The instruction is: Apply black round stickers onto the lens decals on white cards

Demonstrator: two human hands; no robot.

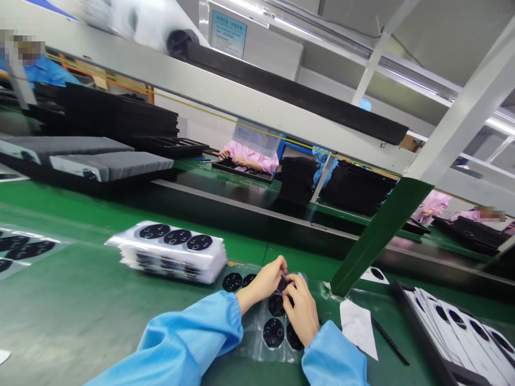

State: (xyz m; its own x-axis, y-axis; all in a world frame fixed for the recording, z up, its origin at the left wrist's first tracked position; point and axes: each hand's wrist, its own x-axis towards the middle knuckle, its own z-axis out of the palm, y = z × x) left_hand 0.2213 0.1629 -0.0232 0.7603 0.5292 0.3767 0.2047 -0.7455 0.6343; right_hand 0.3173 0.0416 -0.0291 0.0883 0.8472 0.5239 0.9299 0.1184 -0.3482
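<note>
My left hand (pixel 266 280) reaches in from the left with its fingertips pinched together. Close against it, my right hand (pixel 301 306) has its fingers curled inward. Between the two sets of fingertips is a small black piece (pixel 283 284), partly covered, so its full shape is hidden. Both hands are over a clear plastic sheet (pixel 257 351) that carries several round black discs with small holes and marks. One such disc (pixel 273 333) lies in plain sight below my hands; others are partly behind my fingers.
A thick stack of white sheets with black discs (pixel 173 252) stands left of my hands. A green post (pixel 380 236) rises on the right, near white paper (pixel 358 327), a black stick (pixel 390 340) and a black tray (pixel 428 343) of white cards. People work across the bench.
</note>
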